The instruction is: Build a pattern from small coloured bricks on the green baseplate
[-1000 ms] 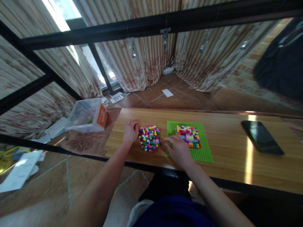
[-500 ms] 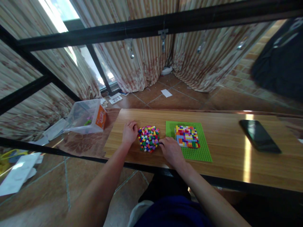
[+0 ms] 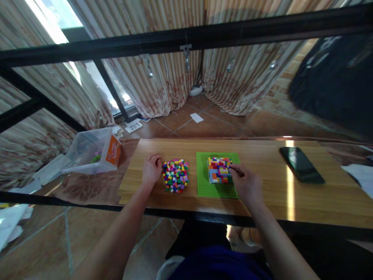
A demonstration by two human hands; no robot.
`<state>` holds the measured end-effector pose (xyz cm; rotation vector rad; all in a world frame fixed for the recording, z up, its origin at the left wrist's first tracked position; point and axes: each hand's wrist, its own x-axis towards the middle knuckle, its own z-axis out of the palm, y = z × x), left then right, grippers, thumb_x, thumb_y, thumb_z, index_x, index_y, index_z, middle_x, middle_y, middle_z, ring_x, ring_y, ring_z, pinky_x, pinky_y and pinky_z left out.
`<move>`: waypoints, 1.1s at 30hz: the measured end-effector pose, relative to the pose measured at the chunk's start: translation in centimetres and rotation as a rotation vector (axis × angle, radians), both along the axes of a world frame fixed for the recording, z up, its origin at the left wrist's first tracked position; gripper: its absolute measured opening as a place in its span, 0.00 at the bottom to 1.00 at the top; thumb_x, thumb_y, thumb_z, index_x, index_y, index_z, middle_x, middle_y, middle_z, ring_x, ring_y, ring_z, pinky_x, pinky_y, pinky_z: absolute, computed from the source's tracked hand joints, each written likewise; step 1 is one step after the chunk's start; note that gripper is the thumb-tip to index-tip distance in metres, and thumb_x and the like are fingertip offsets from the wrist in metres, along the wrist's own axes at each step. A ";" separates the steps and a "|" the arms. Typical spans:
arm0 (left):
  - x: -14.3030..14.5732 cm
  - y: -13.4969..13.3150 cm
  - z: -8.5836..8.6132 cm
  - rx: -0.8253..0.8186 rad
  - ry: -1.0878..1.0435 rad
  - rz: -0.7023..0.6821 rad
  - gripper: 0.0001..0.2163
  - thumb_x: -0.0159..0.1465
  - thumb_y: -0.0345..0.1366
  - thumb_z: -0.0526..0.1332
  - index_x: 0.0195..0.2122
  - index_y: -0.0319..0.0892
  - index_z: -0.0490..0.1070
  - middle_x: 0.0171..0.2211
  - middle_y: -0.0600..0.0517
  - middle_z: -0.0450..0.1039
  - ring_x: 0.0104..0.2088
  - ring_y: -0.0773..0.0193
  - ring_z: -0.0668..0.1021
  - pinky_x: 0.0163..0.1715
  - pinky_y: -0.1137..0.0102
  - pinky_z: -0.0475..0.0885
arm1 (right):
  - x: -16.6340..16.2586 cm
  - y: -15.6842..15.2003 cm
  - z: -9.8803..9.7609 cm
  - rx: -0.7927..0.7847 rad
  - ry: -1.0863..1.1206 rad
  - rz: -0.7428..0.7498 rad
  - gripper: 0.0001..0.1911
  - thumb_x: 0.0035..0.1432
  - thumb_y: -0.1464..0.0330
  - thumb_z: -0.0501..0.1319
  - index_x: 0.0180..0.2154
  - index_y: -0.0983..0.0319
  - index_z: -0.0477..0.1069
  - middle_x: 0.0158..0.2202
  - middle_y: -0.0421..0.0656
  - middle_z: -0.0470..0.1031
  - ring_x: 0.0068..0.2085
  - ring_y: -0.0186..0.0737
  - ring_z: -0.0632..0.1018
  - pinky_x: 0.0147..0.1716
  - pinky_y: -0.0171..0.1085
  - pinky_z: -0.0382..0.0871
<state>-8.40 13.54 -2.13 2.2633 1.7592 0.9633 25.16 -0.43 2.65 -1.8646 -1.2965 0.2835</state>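
Observation:
A heap of small coloured bricks [image 3: 175, 175] lies on the wooden table [image 3: 262, 194]. My left hand [image 3: 151, 170] rests curled against the heap's left side. To the right lies a green baseplate [image 3: 215, 190] carrying a block of built-up coloured bricks [image 3: 218, 170]. My right hand [image 3: 247, 184] sits at the right edge of that block, fingers pinched together at its side. Whether a brick is between the fingertips is too small to make out.
A black phone [image 3: 301, 165] lies on the table at the right, a white paper [image 3: 361, 174] beyond it. A clear plastic box with an orange label [image 3: 93, 152] stands left of the table. Black frame bars [image 3: 186, 37] cross overhead; curtains hang behind.
My right hand moved from the gap between heap and baseplate rightward, over to the built block's right edge. The left hand stayed by the heap. The view shifted slightly.

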 end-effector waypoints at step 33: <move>-0.5 0.5 0.0 0.019 0.027 -0.015 0.12 0.63 0.35 0.52 0.37 0.40 0.76 0.39 0.42 0.78 0.44 0.50 0.77 0.51 0.54 0.73 | 2.4 4.7 -2.5 0.054 0.205 -0.103 0.19 0.56 0.57 0.60 0.41 0.62 0.80 0.38 0.47 0.82 0.36 0.43 0.78 0.40 0.42 0.72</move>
